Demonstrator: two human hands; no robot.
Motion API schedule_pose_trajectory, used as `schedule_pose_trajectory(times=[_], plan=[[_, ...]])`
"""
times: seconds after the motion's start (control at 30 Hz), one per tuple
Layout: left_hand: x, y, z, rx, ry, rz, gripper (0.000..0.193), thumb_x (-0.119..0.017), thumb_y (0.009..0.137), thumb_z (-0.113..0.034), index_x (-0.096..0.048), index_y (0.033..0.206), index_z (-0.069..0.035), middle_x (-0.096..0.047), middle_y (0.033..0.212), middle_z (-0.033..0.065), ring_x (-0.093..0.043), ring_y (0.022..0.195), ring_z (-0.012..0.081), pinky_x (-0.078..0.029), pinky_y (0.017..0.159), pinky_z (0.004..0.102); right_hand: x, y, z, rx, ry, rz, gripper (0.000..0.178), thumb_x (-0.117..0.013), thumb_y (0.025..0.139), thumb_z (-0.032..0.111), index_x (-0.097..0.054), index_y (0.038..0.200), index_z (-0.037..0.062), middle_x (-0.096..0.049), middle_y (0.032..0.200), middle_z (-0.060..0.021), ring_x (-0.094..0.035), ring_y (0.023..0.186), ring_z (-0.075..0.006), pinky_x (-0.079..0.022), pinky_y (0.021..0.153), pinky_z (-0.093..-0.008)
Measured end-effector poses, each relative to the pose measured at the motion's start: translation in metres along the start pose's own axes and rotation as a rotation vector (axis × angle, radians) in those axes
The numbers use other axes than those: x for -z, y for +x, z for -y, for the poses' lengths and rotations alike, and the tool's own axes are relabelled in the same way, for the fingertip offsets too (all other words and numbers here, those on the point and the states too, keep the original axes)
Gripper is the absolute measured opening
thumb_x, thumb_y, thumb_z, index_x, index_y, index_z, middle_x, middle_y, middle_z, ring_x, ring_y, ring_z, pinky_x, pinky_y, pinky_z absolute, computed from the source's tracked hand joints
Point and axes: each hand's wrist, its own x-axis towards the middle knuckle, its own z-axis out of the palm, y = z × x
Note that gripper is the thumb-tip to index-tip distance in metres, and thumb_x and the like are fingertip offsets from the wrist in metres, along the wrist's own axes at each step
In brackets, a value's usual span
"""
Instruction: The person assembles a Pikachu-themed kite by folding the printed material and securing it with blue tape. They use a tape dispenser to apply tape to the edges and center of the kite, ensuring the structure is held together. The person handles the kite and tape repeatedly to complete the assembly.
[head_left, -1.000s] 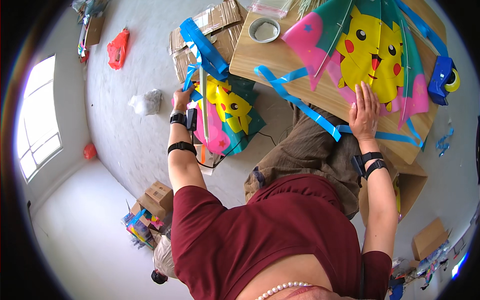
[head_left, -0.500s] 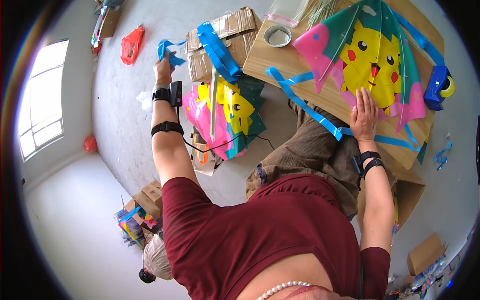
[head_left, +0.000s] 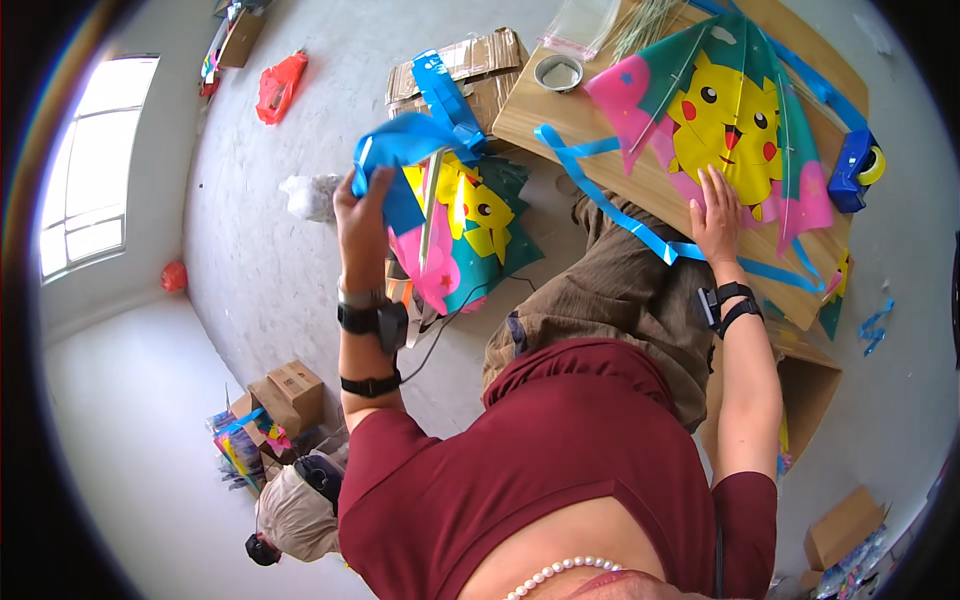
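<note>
My left hand (head_left: pixel 362 222) is raised over the floor, its fingers closed around a bunched blue plastic ribbon (head_left: pixel 405 142). Fingers outstretched, my right hand (head_left: pixel 714 222) lies flat at the lower edge of a kite (head_left: pixel 650 82) on the wooden table (head_left: pixel 528 112). The kite is green and pink with a yellow cartoon animal and thin white rods. A loose blue streamer (head_left: pixel 610 212) runs from the tabletop over its near edge, passing by my right wrist. Below the left hand's ribbon sits a stack of similar printed kites (head_left: pixel 432 262), with a pale rod across it.
A blue tape dispenser (head_left: pixel 850 170) stands at the table's right edge; a round tin (head_left: pixel 558 72) and thin sticks (head_left: pixel 650 25) lie at the back. A cardboard box (head_left: pixel 500 62) draped with blue strips stands left of the table. Another person (head_left: pixel 300 510) is at lower left.
My left hand has come back nearer to me, bringing the blue ribbon over the kite stack. My right hand stays flat on the kite, and the whole view has shifted slightly.
</note>
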Motion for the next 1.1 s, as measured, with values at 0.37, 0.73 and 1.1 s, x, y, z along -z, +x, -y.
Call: schedule_pose_trajectory(times=[0.37, 0.73, 1.1], plan=[[-0.099, -0.135, 0.04, -0.154, 0.364, 0.598, 0.029, -0.084, 0.083, -0.011, -0.071, 0.107, 0.0, -0.069, 0.09, 0.0095, -0.066, 0.081, 0.0161, -0.055, 0.075, 0.0332, 0.114, -0.037, 0.165, -0.12, 1.397, 0.75, 0.062, -0.05, 0.107, 0.05, -0.055, 0.142, -0.001, -0.061, 0.141, -0.015, -0.056, 0.132, -0.0233, -0.04, 0.113, -0.0349], [-0.146, -0.172, 0.055, -0.52, 0.39, 0.885, 0.038, -0.089, 0.073, -0.02, -0.071, 0.101, -0.001, -0.071, 0.098, 0.0147, -0.068, 0.087, 0.0373, -0.055, 0.077, 0.0411, 0.145, -0.056, 0.187, -0.61, 2.251, 0.327, 0.08, -0.066, 0.101, 0.032, -0.02, 0.162, 0.0085, -0.048, 0.149, -0.0216, -0.049, 0.14, -0.0337, -0.043, 0.116, -0.0482], [-0.157, -0.176, 0.05, -0.441, 0.374, 1.029, 0.035, -0.085, 0.082, -0.027, -0.074, 0.103, 0.0, -0.069, 0.091, 0.0128, -0.068, 0.081, 0.0301, -0.054, 0.071, 0.0374, 0.152, -0.106, 0.154, -0.846, 2.013, 0.18, 0.063, -0.064, 0.102, 0.037, -0.042, 0.152, 0.0065, -0.067, 0.113, -0.0061, -0.066, 0.108, -0.0191, -0.053, 0.096, -0.0372]])
